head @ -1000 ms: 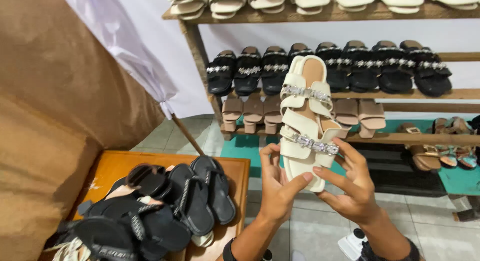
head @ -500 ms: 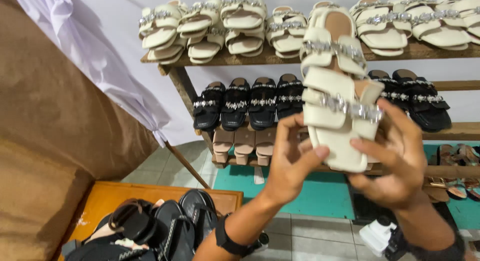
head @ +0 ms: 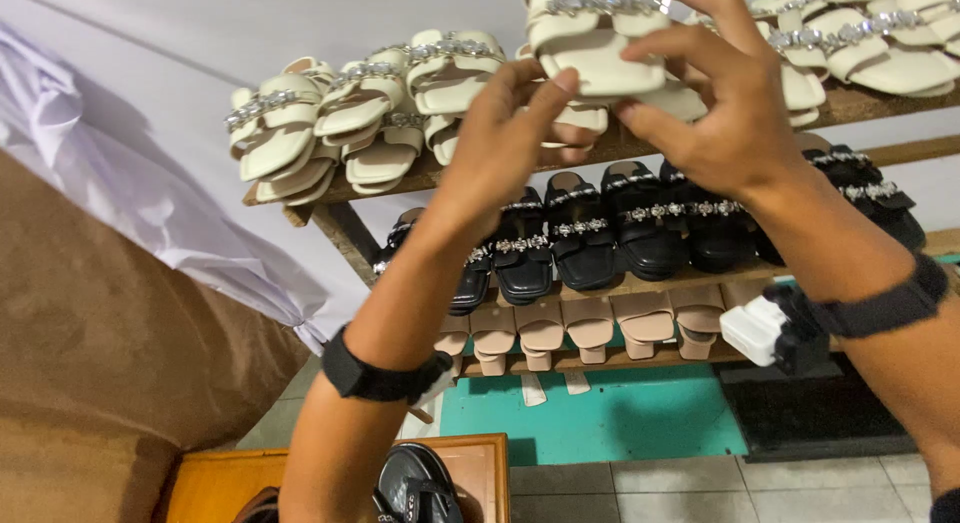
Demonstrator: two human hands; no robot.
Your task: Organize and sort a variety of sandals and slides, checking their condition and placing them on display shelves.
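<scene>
Gripped from both sides: cream sandal (head: 597, 55) with a jewelled strap, left hand (head: 503, 143) and right hand (head: 722, 103) clasping it, raised level with top shelf (head: 850, 105) of cream sandals (head: 350, 113). Black sandals (head: 600, 233) one shelf below.

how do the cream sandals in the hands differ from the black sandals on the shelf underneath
The cream sandals are pale, while the black sandals are dark and glossy. The cream sandals are gripped by the left hand and right hand up at the top shelf; the black sandals stand untouched in a row on the middle shelf. The cream sandals are held stacked together; the black sandals sit side by side. Both have silvery jewelled straps.
</scene>
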